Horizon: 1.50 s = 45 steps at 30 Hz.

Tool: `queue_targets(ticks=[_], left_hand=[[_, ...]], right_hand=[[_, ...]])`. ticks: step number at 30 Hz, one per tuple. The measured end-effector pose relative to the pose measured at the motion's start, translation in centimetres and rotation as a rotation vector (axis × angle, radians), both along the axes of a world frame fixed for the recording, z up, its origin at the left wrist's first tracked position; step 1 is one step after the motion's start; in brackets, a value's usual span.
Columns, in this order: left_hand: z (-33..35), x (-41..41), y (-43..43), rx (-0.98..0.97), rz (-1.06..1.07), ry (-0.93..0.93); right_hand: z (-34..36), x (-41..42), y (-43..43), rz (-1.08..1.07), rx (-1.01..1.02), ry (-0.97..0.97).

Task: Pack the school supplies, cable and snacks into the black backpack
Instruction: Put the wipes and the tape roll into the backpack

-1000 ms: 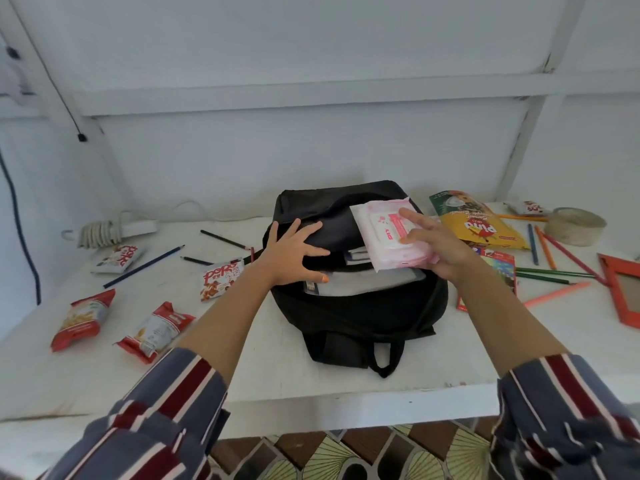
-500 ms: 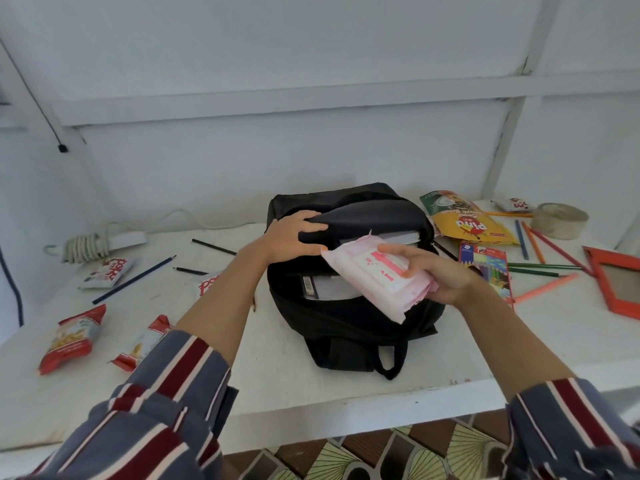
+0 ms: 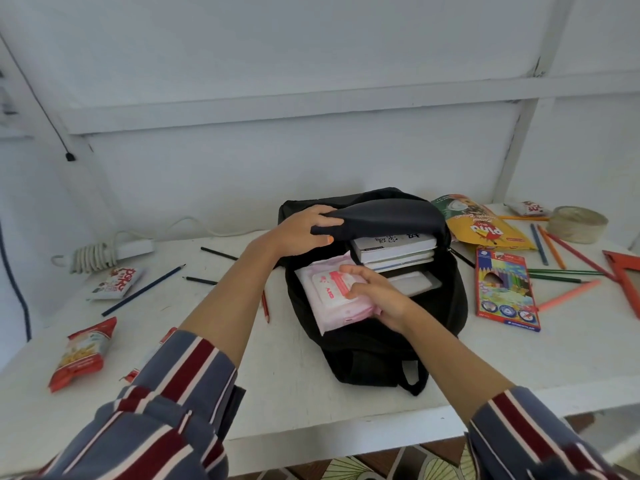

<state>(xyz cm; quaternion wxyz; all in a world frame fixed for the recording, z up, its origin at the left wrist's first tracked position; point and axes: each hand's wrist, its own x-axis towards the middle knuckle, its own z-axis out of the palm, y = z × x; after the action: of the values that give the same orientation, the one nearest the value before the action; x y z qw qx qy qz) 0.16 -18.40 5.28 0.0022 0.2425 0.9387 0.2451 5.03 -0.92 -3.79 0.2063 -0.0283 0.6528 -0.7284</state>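
White plastic power strip with its coiled cable (image 3: pixel 114 252) lies far left on the white table (image 3: pixel 294 393). A crinkled red snack packet (image 3: pixel 83 353) sits nearer the front edge, and a long blue pencil (image 3: pixel 143 290) lies between them. The left hand (image 3: pixel 304 232) grips the raised top flap of the black fabric backpack (image 3: pixel 363 358), fingers curled round its edge; the mouth stands open. Stacked books (image 3: pixel 394 251) sit inside, toward the back. The right hand (image 3: pixel 377 299) clasps a soft pink wipes pack (image 3: pixel 329 296), which sits partly inside the opening's left side. Further right lie a yellow snack pouch (image 3: pixel 485 226), a flat coloured-pencil box (image 3: pixel 505 292), loose pencils (image 3: pixel 557 271) and a tape roll (image 3: pixel 576 223).
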Motion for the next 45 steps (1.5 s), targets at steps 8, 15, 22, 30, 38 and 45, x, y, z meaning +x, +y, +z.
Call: queue_targets(ticks=[8,15,22,30,38,45], left_hand=[[-0.1,0.2,-0.2,0.053,0.01,-0.055],[0.3,-0.4,-0.2,0.061,0.012,-0.058],[0.0,-0.5,-0.4,0.062,0.009,-0.05],[-0.2,-1.0,-0.6,0.077,0.018,-0.046],[-0.4,-1.5,-0.7,0.086,0.012,-0.033],[-0.3,-1.9,-0.8,0.066,0.001,-0.015]], right_hand=[[0.1,-1.1,-0.2,0.013,0.389,0.228],[0.8,0.2,1.1,0.198,0.709,0.693],[-0.6,-0.1,0.3,0.258,0.93,0.831],[-0.6,-1.0,-0.7,0.132,0.945,0.915],[-1.1,0.7,0.8,0.263,1.092,1.022],[-0.5,0.1,-0.9,0.321,1.171,0.948]])
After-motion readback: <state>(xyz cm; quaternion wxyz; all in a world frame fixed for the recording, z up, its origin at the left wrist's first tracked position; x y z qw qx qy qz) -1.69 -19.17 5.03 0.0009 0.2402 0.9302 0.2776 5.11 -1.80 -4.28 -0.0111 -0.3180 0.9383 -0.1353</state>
